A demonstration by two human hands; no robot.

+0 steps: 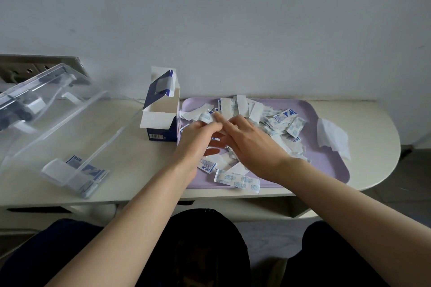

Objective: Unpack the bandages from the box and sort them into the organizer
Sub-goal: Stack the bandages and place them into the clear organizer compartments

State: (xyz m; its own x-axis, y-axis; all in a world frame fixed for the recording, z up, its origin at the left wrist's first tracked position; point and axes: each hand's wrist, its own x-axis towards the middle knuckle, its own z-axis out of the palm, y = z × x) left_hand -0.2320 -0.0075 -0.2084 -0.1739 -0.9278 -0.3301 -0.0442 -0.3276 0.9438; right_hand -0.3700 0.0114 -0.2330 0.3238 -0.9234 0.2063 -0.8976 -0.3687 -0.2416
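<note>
A blue-and-white bandage box point(161, 114) stands open on the table, left of a lilac tray point(326, 161). Several wrapped bandages point(277, 121) lie heaped on the tray. Both hands meet over the tray's left part. My left hand point(198, 137) pinches a wrapped bandage point(206, 117) at its fingertips. My right hand point(247, 140) hovers over the pile with fingers extended toward the left hand, touching that bandage. A clear plastic organizer point(58, 123) lies at the left, its lid raised, with a few bandages point(91, 170) in a near compartment.
A crumpled white tissue point(333, 136) lies on the tray's right edge. A long strip of bandages point(238, 180) sits at the tray's front edge. The wall rises right behind the table. A wall socket point(28, 70) shows behind the organizer lid.
</note>
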